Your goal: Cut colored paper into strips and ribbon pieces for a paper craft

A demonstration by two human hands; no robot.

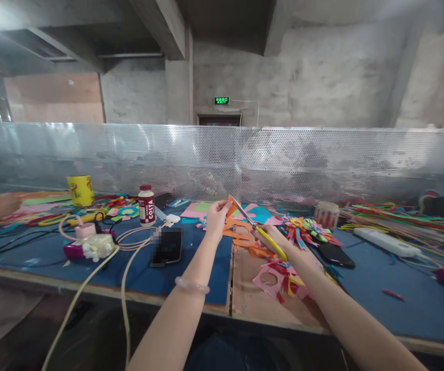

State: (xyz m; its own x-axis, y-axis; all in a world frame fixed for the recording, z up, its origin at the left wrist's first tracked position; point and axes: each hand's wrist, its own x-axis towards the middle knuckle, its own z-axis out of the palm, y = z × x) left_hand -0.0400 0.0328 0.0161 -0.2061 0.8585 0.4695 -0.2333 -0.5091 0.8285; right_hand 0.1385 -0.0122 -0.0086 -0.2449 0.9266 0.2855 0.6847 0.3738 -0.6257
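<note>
My left hand (pixel 218 216) pinches a small piece of orange paper (pixel 232 204), held up above the table. In my right hand (pixel 272 238) is a pair of scissors (pixel 268 241) with yellow handles, its metal blades pointing up and left to the orange paper. Whether the blades touch the paper I cannot tell. Orange paper scraps (pixel 241 234) lie just below both hands. Pink, red and yellow cut-outs (pixel 270 281) are piled nearer the front edge. Beyond my right hand sits a heap of colourful paper flowers (pixel 303 229).
A Costa bottle (pixel 147 206), a yellow cup (pixel 80 190) and a phone (pixel 170 246) stand or lie left. Cables (pixel 125 288) hang over the front edge. Right are a black phone (pixel 336 254), a power strip (pixel 386 242) and coloured sticks (pixel 392 221). Another person's hand (pixel 0 206) shows far left.
</note>
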